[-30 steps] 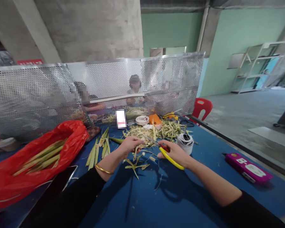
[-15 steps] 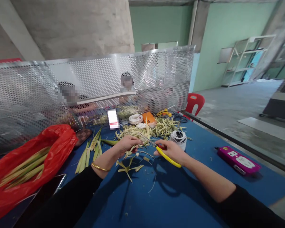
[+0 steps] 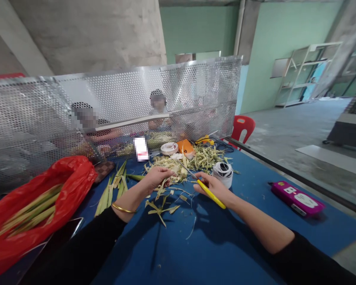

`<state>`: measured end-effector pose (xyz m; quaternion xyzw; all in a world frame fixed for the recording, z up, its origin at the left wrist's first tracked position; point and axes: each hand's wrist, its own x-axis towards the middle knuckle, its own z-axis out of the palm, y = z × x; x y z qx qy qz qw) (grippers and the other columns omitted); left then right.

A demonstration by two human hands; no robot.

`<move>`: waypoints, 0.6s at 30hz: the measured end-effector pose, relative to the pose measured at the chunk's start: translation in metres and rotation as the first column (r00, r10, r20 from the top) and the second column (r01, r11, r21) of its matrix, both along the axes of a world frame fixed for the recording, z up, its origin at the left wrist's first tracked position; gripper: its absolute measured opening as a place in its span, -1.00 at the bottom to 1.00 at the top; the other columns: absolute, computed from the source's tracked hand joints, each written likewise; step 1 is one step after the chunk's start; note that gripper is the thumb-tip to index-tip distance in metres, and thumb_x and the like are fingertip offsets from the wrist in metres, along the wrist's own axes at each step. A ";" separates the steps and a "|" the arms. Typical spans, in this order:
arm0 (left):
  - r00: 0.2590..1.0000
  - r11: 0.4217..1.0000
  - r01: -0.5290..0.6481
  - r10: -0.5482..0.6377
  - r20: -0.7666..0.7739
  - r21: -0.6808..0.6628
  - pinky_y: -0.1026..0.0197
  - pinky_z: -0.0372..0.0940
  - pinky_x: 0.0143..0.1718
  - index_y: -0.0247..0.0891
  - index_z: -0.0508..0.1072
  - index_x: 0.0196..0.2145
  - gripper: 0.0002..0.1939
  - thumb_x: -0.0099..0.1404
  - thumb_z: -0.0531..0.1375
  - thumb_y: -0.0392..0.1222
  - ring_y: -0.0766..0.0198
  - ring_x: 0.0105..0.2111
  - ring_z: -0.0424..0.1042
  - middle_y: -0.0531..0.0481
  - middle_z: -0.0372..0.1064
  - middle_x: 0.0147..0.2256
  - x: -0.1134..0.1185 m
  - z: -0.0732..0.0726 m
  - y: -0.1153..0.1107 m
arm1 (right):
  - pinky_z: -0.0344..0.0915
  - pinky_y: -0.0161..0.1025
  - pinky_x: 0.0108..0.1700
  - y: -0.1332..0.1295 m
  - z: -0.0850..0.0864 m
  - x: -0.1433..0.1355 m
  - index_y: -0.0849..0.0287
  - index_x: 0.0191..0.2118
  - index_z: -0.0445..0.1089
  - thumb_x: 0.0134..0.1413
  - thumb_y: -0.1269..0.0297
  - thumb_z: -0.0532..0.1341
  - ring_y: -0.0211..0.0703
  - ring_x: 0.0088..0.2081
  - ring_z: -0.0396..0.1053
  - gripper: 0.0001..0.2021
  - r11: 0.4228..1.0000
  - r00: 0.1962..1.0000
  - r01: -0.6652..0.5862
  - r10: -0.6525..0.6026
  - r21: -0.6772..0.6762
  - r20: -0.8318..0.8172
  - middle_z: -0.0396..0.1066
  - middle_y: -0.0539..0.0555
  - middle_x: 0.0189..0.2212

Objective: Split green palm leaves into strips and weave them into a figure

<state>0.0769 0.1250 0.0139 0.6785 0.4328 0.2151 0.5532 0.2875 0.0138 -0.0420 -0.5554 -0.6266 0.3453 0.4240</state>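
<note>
My left hand [image 3: 158, 177], with a gold bangle at the wrist, is closed with its fingertips pinching a pale dried leaf strip [image 3: 161, 190] that hangs below them. Yellow-handled scissors [image 3: 211, 193] are held in my right hand [image 3: 214, 186], their blades pointing up and left, a little apart from the left fingertips. Beneath my hands, several cut leaf scraps [image 3: 160, 210] lie on the blue table [image 3: 172, 253]. Just beyond is a heap of shredded dry leaf [image 3: 206, 158]. A roll of white cord [image 3: 223, 174] stands close behind my right hand.
At left, a red plastic bag [image 3: 74, 168] holds long leaf stalks; flat leaf pieces [image 3: 106, 198] lie beside it. A purple box-shaped device [image 3: 295, 198] sits at right. Tape [image 3: 169, 148] and a yellow glue gun [image 3: 206, 140] lie at the back, before a perforated metal screen [image 3: 121, 95] with people behind.
My right hand has turned the scissors, so the yellow handle appears narrower. The blades are farther from my left fingertips, which have shifted slightly and still pinch the leaf strip.
</note>
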 end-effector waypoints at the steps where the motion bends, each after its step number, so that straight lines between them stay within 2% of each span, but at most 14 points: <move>1: 1.000 1.000 -0.017 0.017 0.003 0.005 0.32 0.04 -0.62 -0.33 0.53 -0.45 -0.75 0.05 0.27 -0.05 0.39 -0.69 0.19 0.12 0.24 -0.73 -0.001 0.001 0.000 | 0.09 -0.34 -0.46 -0.002 0.001 -0.001 0.14 -0.07 0.27 -0.05 -0.01 0.23 -0.30 -0.52 0.10 -0.54 1.000 1.000 -0.017 0.017 0.006 0.008 0.15 -0.12 -0.54; 5: 0.999 0.999 -0.046 0.046 0.007 0.019 0.33 0.02 -0.63 -0.33 0.53 -0.43 -0.73 0.05 0.26 -0.03 0.40 -0.70 0.17 0.13 0.22 -0.73 -0.004 0.003 -0.001 | 0.13 -0.31 -0.40 -0.007 0.005 -0.003 0.10 -0.07 0.29 -0.06 -0.04 0.24 -0.25 -0.46 0.15 -0.54 1.000 0.986 0.006 -0.009 0.022 0.168 0.21 -0.08 -0.49; 8: 1.000 0.999 -0.015 0.015 0.000 0.028 0.32 0.04 -0.63 -0.32 0.53 -0.47 -0.75 0.03 0.27 -0.05 0.40 -0.70 0.16 0.13 0.22 -0.74 -0.001 0.002 -0.003 | 0.18 -0.26 -0.33 -0.010 0.009 -0.005 0.10 -0.08 0.32 -0.08 -0.05 0.25 -0.21 -0.43 0.20 -0.54 0.999 0.970 0.015 -0.023 0.035 0.241 0.29 -0.05 -0.45; 12: 0.999 0.999 0.039 -0.039 -0.022 0.027 0.32 0.03 -0.64 -0.31 0.51 -0.54 -0.80 0.00 0.28 -0.10 0.40 -0.71 0.15 0.11 0.23 -0.74 0.006 0.002 -0.008 | 0.19 -0.24 -0.32 -0.008 0.010 -0.006 0.12 -0.10 0.36 -0.10 -0.04 0.26 -0.18 -0.42 0.24 -0.54 0.998 0.968 0.030 -0.041 0.046 0.248 0.35 -0.01 -0.42; 18: 0.997 0.998 0.070 -0.069 -0.017 0.012 0.31 0.05 -0.63 -0.32 0.52 -0.49 -0.82 -0.01 0.26 -0.13 0.39 -0.70 0.17 0.13 0.21 -0.75 0.013 0.003 -0.008 | 0.09 -0.33 -0.48 -0.002 0.004 -0.001 0.14 -0.16 0.43 -0.11 -0.03 0.26 -0.27 -0.53 0.13 -0.58 0.998 0.977 0.056 -0.062 0.035 0.206 0.25 -0.09 -0.58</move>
